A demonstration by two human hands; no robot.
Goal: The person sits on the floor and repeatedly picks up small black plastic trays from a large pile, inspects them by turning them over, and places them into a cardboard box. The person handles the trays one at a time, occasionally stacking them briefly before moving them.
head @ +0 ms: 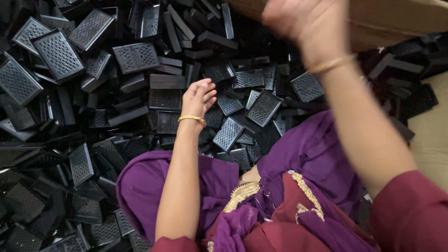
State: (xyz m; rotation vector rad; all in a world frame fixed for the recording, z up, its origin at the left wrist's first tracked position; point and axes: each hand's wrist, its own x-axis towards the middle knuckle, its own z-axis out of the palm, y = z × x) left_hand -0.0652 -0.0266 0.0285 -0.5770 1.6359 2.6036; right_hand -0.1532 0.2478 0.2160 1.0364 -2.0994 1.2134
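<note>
A large heap of black plastic perforated covers (pixel 135 56) fills the floor in front of me. My left hand (pixel 198 98) reaches down into the heap with fingers curled, touching or just above a flat black cover (pixel 165 99); whether it grips one I cannot tell. My right hand (pixel 303 21) is raised near the top of the view, blurred by motion, close to a brown cardboard box (pixel 396 18). Nothing is visible in it. Both wrists wear thin gold bangles.
My lap is covered in purple and maroon cloth (pixel 298 186) with gold trim. The cardboard box sits at the upper right; a beige surface (pixel 431 135) shows at the right edge. Black covers lie on all other sides.
</note>
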